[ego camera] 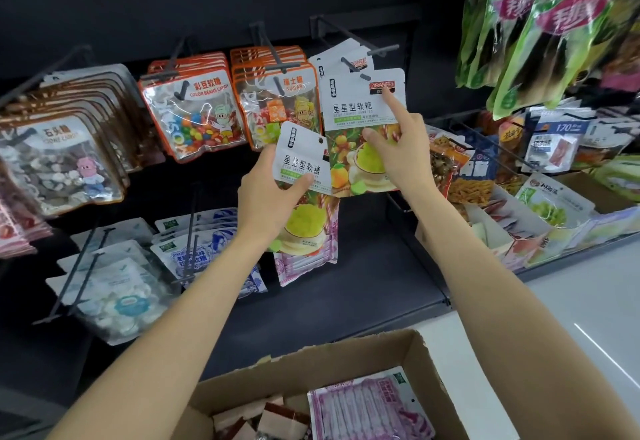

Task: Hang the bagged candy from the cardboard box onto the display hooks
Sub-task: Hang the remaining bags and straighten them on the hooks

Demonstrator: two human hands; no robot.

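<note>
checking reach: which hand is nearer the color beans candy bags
Left. The left hand, holding a star gummy bag, sits just below-right of the color beans candy bags; the right hand is farther right.

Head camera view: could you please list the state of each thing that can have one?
Left hand: grips a star candy bag, unhung.
Right hand: forefinger straight, touches the hung star candy bag.
Cardboard box: open, pink bag inside.
</note>
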